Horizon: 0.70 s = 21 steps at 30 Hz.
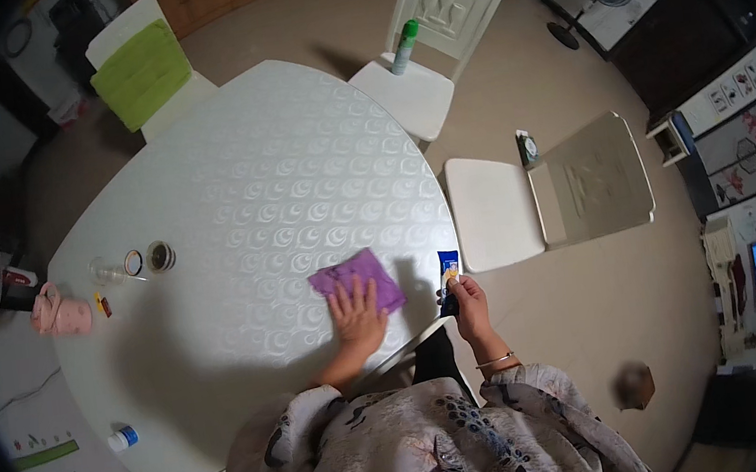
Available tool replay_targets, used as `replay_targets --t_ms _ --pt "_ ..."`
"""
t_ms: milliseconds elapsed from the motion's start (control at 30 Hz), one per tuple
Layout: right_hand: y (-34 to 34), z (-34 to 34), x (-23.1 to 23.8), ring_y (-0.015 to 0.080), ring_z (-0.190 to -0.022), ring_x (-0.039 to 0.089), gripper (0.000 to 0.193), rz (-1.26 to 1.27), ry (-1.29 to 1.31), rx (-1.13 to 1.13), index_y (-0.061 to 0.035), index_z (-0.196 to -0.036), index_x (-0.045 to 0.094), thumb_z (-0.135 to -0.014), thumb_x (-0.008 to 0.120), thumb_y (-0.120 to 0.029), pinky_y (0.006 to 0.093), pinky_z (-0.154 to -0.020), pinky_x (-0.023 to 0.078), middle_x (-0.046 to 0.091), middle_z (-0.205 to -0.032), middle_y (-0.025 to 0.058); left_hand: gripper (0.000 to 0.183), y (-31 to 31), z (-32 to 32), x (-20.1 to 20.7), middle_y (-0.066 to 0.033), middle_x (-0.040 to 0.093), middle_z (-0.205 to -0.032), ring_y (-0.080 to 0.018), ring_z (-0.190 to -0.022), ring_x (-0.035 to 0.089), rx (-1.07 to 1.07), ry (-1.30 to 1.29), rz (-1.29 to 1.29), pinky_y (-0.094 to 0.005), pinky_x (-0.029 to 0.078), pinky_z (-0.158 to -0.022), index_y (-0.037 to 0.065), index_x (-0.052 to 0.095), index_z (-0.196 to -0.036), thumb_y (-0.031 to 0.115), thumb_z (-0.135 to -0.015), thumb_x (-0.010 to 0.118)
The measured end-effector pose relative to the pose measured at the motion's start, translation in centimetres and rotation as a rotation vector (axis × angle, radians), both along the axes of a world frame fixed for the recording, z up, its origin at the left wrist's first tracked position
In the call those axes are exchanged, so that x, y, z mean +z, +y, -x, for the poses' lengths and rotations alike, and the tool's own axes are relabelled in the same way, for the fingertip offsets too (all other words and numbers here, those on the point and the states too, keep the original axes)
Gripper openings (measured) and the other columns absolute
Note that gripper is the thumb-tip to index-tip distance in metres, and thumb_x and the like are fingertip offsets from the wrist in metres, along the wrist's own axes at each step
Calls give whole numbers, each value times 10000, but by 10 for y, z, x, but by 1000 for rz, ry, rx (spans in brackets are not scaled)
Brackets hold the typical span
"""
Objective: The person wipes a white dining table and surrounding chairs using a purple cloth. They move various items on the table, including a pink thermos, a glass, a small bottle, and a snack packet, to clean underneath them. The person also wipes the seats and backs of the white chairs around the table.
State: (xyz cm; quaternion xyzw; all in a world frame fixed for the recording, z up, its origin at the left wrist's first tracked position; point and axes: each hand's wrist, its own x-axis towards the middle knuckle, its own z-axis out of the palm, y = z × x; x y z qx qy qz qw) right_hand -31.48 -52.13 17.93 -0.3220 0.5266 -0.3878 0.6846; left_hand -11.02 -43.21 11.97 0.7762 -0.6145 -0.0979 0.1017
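Purple cloth (364, 263) lay creased on the patterned white tabletop (262, 212), toward the wearer's side and near the right edge. Left hand (359, 318) rested palm down on it, fingers spread wide, pressing rather than gripping. Right hand (470, 305) held a slim blue packet (448, 270) in a narrow pinch, thumb on its face, at the tabletop's right rim; packet and cloth stood apart. Whether the packet was open, I could not tell.

Risks, by my judgement: a loosened pinch could have dropped the packet past the rim to the floor; if it was open, a hard squeeze or tilt could have spilled its contents. With the cloth only pressed, a quick push could have bunched it or slid the hand off. A long sweep far to the left might have knocked the clear glass vessel (106, 270) or the dark-topped round jar (160, 256).
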Motion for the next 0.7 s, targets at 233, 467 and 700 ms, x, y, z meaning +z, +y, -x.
replay_targets --t_ms 233,467,700 --pt "-88 63 -12 108 -717 612 134 57 -11 98 -27 -1012 619 -933 595 -134 246 -662 501 658 -846 47 660 -202 -45 -10 -117 260 -1541 -406 -1398 219 370 -124 26 -553 95 -1134 194 320 -1477 503 -907 446" --pt "-166 169 -7 69 -671 568 129 16 48 203 -25 -983 616 -946 578 -143 227 -624 486 640 -806 15 687 -261 -8 -9 -109 229 -1553 -417 -1410 183 416 -119 -96 -569 91 -1137 207 301 -1482 416 -864 518" --pt "-217 164 -30 97 -657 608 132 16 54 359 -27 -985 615 -948 572 -146 242 -603 502 655 -803 37 601 -111 132 13 -156 308 -1501 -463 -1351 264 334 -15 51 -576 186 -1102 113 423 -1413 286 -844 509"
